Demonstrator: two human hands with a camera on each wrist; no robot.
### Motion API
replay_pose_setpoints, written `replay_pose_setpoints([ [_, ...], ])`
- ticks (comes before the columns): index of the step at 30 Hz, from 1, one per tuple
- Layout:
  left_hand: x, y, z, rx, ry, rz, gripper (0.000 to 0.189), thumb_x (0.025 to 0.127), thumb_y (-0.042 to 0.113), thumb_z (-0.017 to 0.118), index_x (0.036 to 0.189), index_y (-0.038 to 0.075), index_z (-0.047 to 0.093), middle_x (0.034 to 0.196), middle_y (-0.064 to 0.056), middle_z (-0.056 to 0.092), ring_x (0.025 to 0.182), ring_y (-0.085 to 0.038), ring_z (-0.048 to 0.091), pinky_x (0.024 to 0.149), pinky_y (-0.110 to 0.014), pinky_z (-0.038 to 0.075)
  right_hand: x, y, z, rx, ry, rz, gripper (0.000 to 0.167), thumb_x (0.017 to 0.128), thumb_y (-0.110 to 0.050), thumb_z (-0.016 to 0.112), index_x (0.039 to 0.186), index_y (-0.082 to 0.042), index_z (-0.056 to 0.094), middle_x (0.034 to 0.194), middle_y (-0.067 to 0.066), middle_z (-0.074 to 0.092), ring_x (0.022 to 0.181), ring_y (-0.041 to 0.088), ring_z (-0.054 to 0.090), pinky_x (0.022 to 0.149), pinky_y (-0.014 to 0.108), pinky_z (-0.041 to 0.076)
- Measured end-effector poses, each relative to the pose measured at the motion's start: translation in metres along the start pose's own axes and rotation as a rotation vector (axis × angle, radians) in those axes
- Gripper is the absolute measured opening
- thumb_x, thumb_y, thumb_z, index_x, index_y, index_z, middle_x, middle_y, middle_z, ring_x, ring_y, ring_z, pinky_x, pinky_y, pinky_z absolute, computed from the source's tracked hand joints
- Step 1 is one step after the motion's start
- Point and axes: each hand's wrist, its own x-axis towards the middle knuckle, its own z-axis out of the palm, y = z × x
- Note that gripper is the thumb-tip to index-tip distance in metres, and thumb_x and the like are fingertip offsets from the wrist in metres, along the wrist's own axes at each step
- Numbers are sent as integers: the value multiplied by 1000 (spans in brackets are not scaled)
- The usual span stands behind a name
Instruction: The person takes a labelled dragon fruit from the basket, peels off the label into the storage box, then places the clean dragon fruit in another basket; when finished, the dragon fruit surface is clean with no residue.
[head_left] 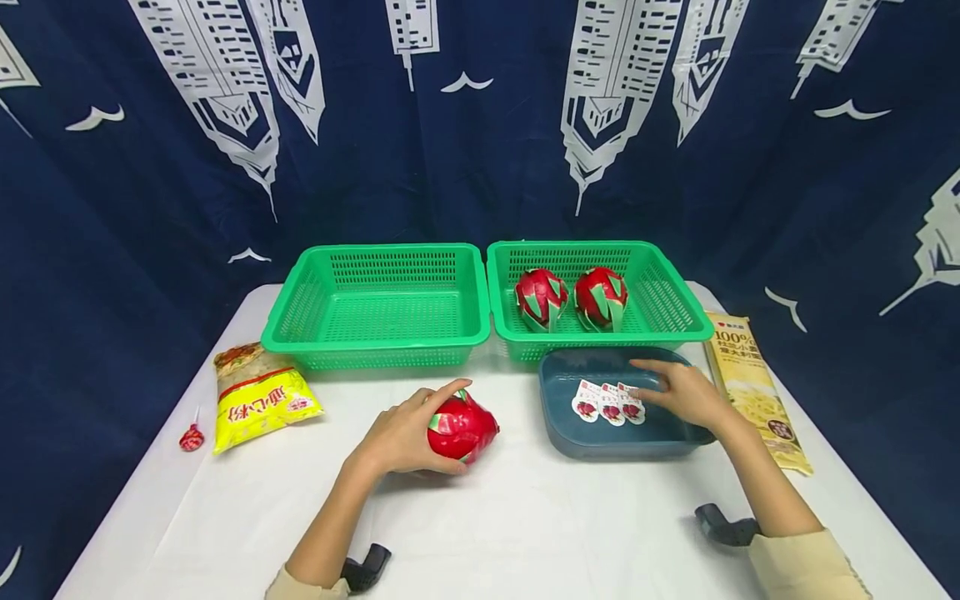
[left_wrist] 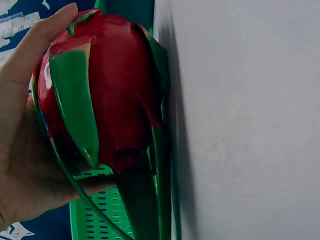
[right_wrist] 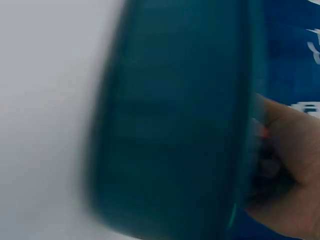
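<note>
In the head view my left hand grips a red dragon fruit with green scales, low over the white table. The left wrist view shows the thumb and fingers spread around the fruit. My right hand reaches over the dark blue plastic box, thumb and forefinger apart. Its fingertips overlap the rightmost of three small white dragon-fruit cards inside. In the right wrist view the blurred box wall covers much of the picture and hides part of the hand.
Behind stand two green baskets; the left basket has a bare bottom, the right basket holds two dragon fruits. A yellow food bag and a red lollipop lie left. A pasta packet lies right of the box.
</note>
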Motion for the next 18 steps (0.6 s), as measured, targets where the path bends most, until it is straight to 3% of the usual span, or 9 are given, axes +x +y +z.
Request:
replay_pose_setpoints([
  [3,5,5,-5,3,-7,52,99,54,55,81,137,50,28,116,5,51,98,-14,53,72,-36,49,9,-7,-22,-22,229,-65,43,81,-22,72,118,-2,60,57,-2,46,46,11,37,42,25,31],
  [5,10,13,-13,-9,-13,99,98,53,54,81,137,50,30,115,6,50,100,-11,52,72,-33,49,16,-9,-34,-39,381,-96,41,80,-19,73,117,-4,62,65,2,52,55,15,44,49,28,35],
  [8,24,30,-29,-42,3,187,98,53,54,82,136,50,31,116,8,50,103,-10,49,71,-29,50,27,-5,-48,-37,508,-89,48,80,-18,73,123,-5,57,85,12,57,74,27,50,63,38,37],
  [10,39,45,-42,-67,35,249,98,53,54,82,137,50,30,118,9,49,105,-10,49,72,-28,50,32,1,-55,-6,508,-49,58,81,-22,72,132,-6,49,108,20,53,96,35,48,76,49,37],
  [13,69,69,-57,-82,115,318,99,55,55,81,139,47,29,120,7,48,107,-12,48,73,-29,51,38,14,-60,6,415,31,77,84,-34,67,144,-5,28,137,26,32,125,43,27,95,63,24],
  [16,106,93,-61,-112,200,332,99,57,58,78,140,48,26,124,5,46,109,-13,48,74,-29,51,41,29,-57,-9,276,98,91,87,-45,59,146,1,8,147,29,8,134,46,4,99,68,10],
  [18,131,106,-55,-137,248,331,98,58,60,76,140,49,23,125,4,45,109,-13,47,74,-27,51,43,39,-53,-29,195,133,95,88,-48,55,144,8,1,146,33,0,134,47,-4,100,67,5],
])
